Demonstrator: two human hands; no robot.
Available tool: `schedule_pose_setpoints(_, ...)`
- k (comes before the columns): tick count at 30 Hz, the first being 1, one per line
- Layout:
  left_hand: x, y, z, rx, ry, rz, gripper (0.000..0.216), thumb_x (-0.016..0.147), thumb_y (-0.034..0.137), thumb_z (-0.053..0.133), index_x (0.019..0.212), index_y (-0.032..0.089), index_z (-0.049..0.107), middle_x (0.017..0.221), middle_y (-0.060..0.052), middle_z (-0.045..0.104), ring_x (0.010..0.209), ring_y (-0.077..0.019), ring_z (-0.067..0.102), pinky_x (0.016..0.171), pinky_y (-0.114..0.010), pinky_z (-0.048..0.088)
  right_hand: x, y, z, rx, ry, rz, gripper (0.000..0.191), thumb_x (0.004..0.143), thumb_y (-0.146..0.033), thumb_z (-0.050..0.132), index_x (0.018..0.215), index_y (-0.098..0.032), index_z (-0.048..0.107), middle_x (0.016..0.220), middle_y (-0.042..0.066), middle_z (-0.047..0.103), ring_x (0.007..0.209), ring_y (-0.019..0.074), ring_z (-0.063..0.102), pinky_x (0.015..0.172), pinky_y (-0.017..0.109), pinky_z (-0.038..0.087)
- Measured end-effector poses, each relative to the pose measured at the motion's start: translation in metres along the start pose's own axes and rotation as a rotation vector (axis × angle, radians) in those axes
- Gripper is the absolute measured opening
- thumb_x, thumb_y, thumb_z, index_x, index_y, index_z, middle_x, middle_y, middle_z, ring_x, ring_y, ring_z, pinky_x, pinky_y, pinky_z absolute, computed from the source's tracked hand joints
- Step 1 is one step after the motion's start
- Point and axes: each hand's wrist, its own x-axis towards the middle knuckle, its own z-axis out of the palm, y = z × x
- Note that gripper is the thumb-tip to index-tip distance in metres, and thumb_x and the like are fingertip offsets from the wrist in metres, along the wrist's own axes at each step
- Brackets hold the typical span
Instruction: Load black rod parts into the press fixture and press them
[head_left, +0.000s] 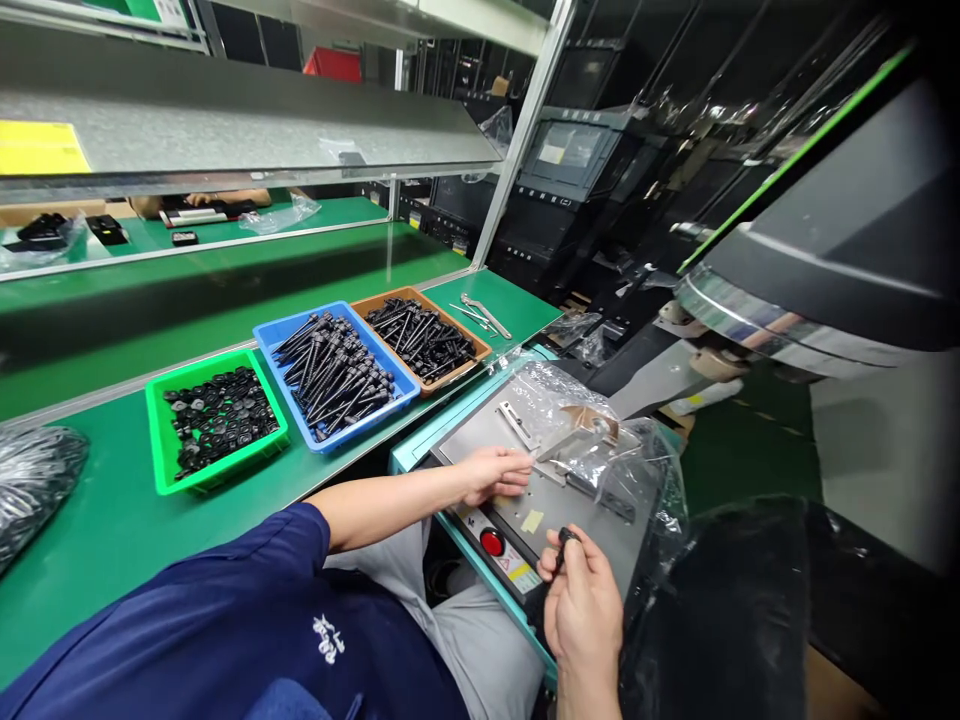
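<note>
While the left hand [491, 472] lay flat w/ loose fingers on the metal plate [525, 490] of the small machine [420, 450], the right hand [581, 600] pinched a black screw [564, 545] near the plate's front edge. Prob. loading step; next needs careful aim.

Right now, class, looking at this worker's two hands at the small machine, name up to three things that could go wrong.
1. The left hand rests on the machine's metal plate, beside a bracket; fingers might get pinched if anything there moves.
2. Loose clear plastic film drapes over the plate and could snag.
3. The right hand pinches a small black part close to the red button; a slip might press it.
</note>
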Motion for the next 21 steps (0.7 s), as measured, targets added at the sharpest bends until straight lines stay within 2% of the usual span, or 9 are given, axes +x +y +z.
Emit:
schedule_pose_setpoints(4, 0.027, 0.023, 0.015, -0.152, -0.063, -0.054, 0.048, 0.071, 0.046, 0.080, 0.103, 0.015, 0.061, 0.109, -0.009, 0.066, 0.085, -0.0162, 0.067, 0.079, -0.033, 0.055, 0.021, 0.007, 0.004, 0.014, -0.035, 0.092, 0.054, 0.067, -0.052, 0.081, 0.103, -0.018, 0.058, 0.093, 0.005, 0.063, 0.063, 0.0103, 0.052, 0.052, 0.024, 0.040)
schedule_pose_setpoints(6, 0.034, 0.034, 0.025, -0.125, -0.079, -0.037, 0.043, 0.071, 0.043, 0.080, 0.097, 0.015, 0.061, 0.100, -0.007, 0.068, 0.078, -0.0146, 0.066, 0.071, -0.028, 0.055, 0.033, 0.010, 0.012, 0.008, -0.079, 0.135, 0.059, 0.065, -0.052, 0.081, 0.107, -0.018, 0.057, 0.090, 0.005, 0.064, 0.061, 0.0101, 0.051, 0.050, 0.023, 0.039)
schedule_pose_setpoints(8, 0.038, 0.044, 0.033, -0.051, -0.069, 0.002, 0.035, 0.071, 0.035, 0.081, 0.091, 0.014, 0.061, 0.084, -0.003, 0.067, 0.066, -0.0102, 0.063, 0.061, -0.021, 0.050, 0.047, 0.013, 0.021, -0.002, -0.120, 0.140, 0.069, 0.065, -0.051, 0.080, 0.118, -0.018, 0.053, 0.087, 0.003, 0.064, 0.059, 0.0097, 0.050, 0.049, 0.023, 0.038)
schedule_pose_setpoints(10, 0.038, 0.054, 0.039, 0.018, -0.067, 0.066, 0.026, 0.073, 0.027, 0.078, 0.087, 0.013, 0.062, 0.072, 0.001, 0.063, 0.056, -0.0065, 0.057, 0.053, -0.017, 0.043, 0.062, 0.013, 0.030, -0.017, -0.142, 0.114, 0.084, 0.067, -0.050, 0.078, 0.136, -0.020, 0.042, 0.086, 0.001, 0.064, 0.057, 0.0094, 0.049, 0.049, 0.022, 0.037)
schedule_pose_setpoints(12, 0.035, 0.065, 0.039, 0.032, -0.080, 0.148, 0.023, 0.073, 0.020, 0.075, 0.092, 0.013, 0.063, 0.065, 0.003, 0.059, 0.052, -0.0053, 0.053, 0.050, -0.016, 0.039, 0.078, 0.012, 0.034, -0.051, -0.142, 0.064, 0.099, 0.069, -0.048, 0.075, 0.150, -0.022, 0.024, 0.085, -0.001, 0.064, 0.056, 0.0093, 0.049, 0.048, 0.021, 0.037)
schedule_pose_setpoints(15, 0.024, 0.079, 0.029, -0.039, -0.094, 0.267, 0.042, 0.071, 0.016, 0.074, 0.111, 0.013, 0.062, 0.062, 0.005, 0.055, 0.049, -0.0053, 0.051, 0.049, -0.017, 0.035, 0.101, 0.007, 0.026, -0.195, -0.066, -0.046, 0.108, 0.074, -0.048, 0.069, 0.156, -0.021, 0.004, 0.083, -0.003, 0.064, 0.054, 0.0103, 0.051, 0.048, 0.022, 0.042)
schedule_pose_setpoints(18, 0.008, 0.086, 0.014, -0.120, -0.106, 0.368, 0.063, 0.068, 0.017, 0.075, 0.128, 0.015, 0.055, 0.060, 0.007, 0.052, 0.047, -0.0050, 0.047, 0.049, -0.019, 0.033, 0.113, 0.000, 0.007, -0.389, 0.096, -0.165, 0.109, 0.076, -0.048, 0.065, 0.156, -0.016, -0.001, 0.084, 0.000, 0.063, 0.057, 0.0136, 0.057, 0.053, 0.026, 0.049)
schedule_pose_setpoints(21, -0.011, 0.081, -0.004, -0.138, -0.149, 0.412, 0.078, 0.067, 0.020, 0.078, 0.139, 0.019, 0.047, 0.064, 0.006, 0.054, 0.048, -0.0061, 0.048, 0.049, -0.020, 0.032, 0.110, -0.009, -0.010, -0.439, 0.234, -0.257, 0.109, 0.078, -0.046, 0.065, 0.155, -0.014, -0.004, 0.089, 0.004, 0.061, 0.059, 0.0161, 0.060, 0.056, 0.030, 0.052)
